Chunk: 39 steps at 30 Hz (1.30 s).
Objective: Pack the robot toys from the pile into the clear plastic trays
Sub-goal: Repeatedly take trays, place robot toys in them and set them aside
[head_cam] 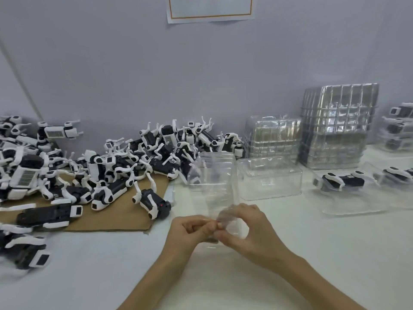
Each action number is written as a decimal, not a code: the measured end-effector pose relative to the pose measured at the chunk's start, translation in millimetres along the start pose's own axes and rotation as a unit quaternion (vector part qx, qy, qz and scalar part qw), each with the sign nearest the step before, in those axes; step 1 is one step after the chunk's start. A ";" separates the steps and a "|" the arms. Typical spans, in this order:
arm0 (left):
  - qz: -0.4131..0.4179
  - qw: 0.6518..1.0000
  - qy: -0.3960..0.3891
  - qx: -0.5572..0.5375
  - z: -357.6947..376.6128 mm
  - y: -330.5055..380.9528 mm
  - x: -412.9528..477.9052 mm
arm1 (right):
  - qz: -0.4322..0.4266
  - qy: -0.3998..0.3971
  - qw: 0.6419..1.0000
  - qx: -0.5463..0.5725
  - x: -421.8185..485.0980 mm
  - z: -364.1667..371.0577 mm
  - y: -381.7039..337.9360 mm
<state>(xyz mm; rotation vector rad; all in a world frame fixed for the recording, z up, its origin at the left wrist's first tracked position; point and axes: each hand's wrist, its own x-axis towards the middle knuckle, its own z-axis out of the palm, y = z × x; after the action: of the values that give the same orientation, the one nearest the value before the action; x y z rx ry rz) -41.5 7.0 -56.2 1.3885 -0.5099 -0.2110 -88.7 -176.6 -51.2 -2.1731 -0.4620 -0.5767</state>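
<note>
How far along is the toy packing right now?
Done: a few black-and-white robot toys sit in clear trays at right. In hand: the left hand and right hand pinch an empty clear plastic tray. Left: a large toy pile and stacks of empty trays.

- White flat table [93, 265].
- Brown cardboard sheet [125, 218], left side, under a pile of black-and-white robot toys [107, 166].
- Stacks of clear plastic trays [335, 130], far edge, right.
- Single clear plastic tray [269, 179], centre.
- Filled clear trays [348, 191], right edge.
</note>
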 end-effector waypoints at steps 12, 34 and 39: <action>-0.009 0.998 0.030 0.050 6.3 10.5 3.0 | 0.074 -0.056 0.988 0.124 9.1 -10.3 2.1; 0.032 0.993 -0.021 0.116 7.8 8.6 -0.9 | 0.108 -0.011 0.979 0.171 9.6 -10.1 6.3; 0.052 0.996 0.035 0.056 16.9 5.9 -0.9 | 0.119 0.016 0.974 0.190 13.1 -16.6 4.7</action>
<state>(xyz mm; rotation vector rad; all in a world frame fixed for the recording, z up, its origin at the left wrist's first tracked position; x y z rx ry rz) -51.0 -6.4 -49.1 1.4697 -0.5399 -0.0494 -79.5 -190.8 -37.8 -1.8149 -0.2621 -0.3557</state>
